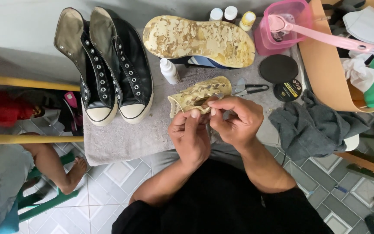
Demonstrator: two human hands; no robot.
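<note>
A yellowed piece of shoe sole (198,93) with a wavy tread lies under my fingers at the middle of the grey towel (122,134). My left hand (190,136) grips its near end, thumb up. My right hand (234,119) pinches at the same spot from the right, fingers curled; whether something small sits between them is hidden. Behind it a shoe lies upside down with its worn, glue-stained sole (198,41) facing up.
A pair of black high-top sneakers (109,69) stands at the left. A small white bottle (169,71), small snips (247,89), a black round lid (278,68), a polish tin (287,90), a pink tub (284,26), a grey rag (314,125) and a cardboard box (325,73) are around. Another person's leg (59,167) is at the lower left.
</note>
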